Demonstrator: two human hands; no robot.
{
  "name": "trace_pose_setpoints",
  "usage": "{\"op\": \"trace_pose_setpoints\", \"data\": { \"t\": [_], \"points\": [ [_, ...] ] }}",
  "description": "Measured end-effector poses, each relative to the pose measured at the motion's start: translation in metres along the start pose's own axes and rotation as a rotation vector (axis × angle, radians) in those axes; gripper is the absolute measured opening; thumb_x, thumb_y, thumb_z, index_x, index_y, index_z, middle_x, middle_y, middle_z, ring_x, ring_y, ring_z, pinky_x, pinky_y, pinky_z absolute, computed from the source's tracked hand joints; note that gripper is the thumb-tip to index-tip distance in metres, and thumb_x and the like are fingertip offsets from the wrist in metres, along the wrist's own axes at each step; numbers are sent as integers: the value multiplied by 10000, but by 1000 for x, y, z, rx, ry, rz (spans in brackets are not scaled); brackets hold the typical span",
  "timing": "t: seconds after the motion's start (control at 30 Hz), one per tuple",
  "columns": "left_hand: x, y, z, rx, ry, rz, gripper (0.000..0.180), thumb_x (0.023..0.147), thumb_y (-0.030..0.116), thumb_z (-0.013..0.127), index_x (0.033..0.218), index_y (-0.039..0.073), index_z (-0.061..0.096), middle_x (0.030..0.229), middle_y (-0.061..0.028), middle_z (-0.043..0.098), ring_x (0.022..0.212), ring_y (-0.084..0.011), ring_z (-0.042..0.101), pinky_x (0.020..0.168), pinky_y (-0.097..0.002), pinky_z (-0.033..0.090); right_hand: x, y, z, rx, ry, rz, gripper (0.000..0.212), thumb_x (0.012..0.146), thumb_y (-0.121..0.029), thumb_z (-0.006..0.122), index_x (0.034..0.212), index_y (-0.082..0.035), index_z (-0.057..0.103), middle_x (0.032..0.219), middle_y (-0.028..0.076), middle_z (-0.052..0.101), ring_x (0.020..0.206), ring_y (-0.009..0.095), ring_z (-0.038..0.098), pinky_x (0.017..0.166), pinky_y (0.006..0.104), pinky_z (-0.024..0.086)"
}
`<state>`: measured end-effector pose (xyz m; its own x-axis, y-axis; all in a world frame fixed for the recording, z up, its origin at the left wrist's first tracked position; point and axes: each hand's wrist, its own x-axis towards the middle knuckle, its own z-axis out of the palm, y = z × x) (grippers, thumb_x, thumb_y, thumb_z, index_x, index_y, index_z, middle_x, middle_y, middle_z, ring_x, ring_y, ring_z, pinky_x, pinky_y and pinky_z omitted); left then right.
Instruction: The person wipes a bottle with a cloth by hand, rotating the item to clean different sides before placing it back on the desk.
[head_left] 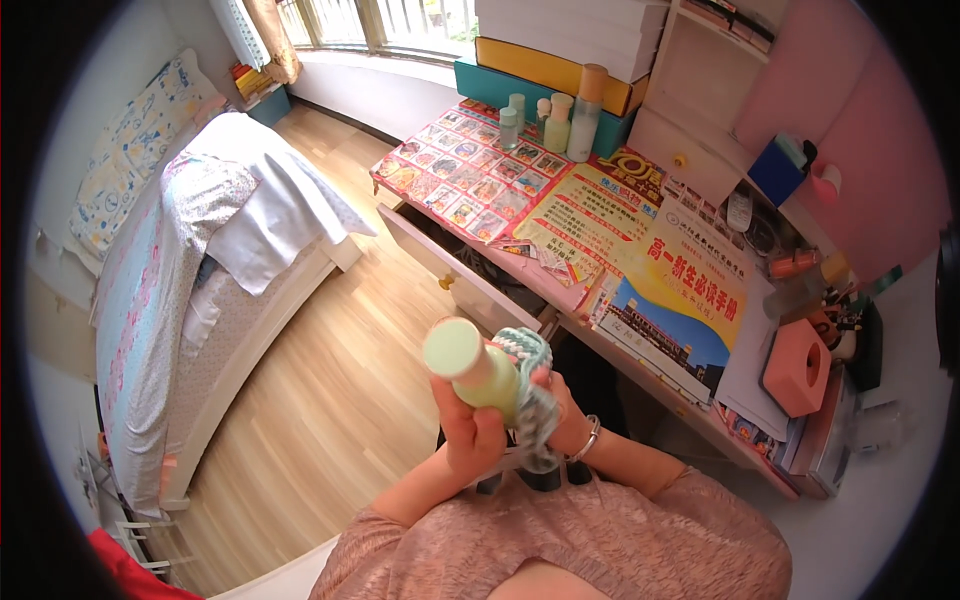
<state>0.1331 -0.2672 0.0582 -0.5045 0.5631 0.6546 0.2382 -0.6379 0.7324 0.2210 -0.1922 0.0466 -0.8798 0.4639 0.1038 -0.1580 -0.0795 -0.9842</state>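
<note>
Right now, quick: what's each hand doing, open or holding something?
Left hand: closed around a pale green bottle.
Right hand: closed on a teal-and-white cloth beside the bottle.

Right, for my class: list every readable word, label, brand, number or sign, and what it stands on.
I won't copy wording, only locate it.
Yellow, white and blue paper booklet: large red characters readable; small lines and pen marks blurred.
Yellow paper flyer: headings partly readable; fine print too small.
Red paper sheet with picture grid: captions too small.
Pale green cylindrical bottle in the left hand: no text visible.
</note>
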Motion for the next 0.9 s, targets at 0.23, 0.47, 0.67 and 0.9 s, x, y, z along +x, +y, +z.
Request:
{"op": "trace_pose_setpoints", "data": {
  "t": [0.23, 0.47, 0.67, 0.9],
  "points": [
    [-6, -5, -9, 291, -194, 179, 679, 672, 230, 703, 1149, -28, 294, 1037, -215, 448, 900, -301, 498, 817, -426, 415, 7, 41, -11, 837, -111, 185, 176, 814, -190, 483, 945, -72, 477, 855, 22, 534, 804, 135, 523, 714, 237, 428],
    [-11, -9, -16, 237, -239, 75, 719, 699, 218, 676, 1220, -2, 233, 1038, -189, 434, 900, -239, 473, 785, -343, 406, 0, 2, -19, -480, 51, -88, 154, 746, -179, 545, 787, -49, 473, 681, 162, 536, 625, 344, 536, 515, 341, 424],
    [-3, -18, -13, 248, 33, -95, 592, 669, 57, 679, 1143, -24, 332, 1075, -180, 445, 992, -259, 438, 863, -357, 349, -6, -24, -23, -550, 142, -12, 271, 861, -253, 426, 753, -21, 517, 684, 182, 532, 626, 360, 532, 522, 360, 424],
    [-1, -18, 1, 229, -109, -162, 543, 666, -54, 604, 1149, -14, 359, 1104, -151, 439, 1000, -244, 460, 858, -317, 367, -4, -23, -22, -443, 205, -240, 373, 868, -269, 419, 1110, 16, 416, 1019, 234, 481, 918, 382, 502, 760, 352, 418]
  ]
}}
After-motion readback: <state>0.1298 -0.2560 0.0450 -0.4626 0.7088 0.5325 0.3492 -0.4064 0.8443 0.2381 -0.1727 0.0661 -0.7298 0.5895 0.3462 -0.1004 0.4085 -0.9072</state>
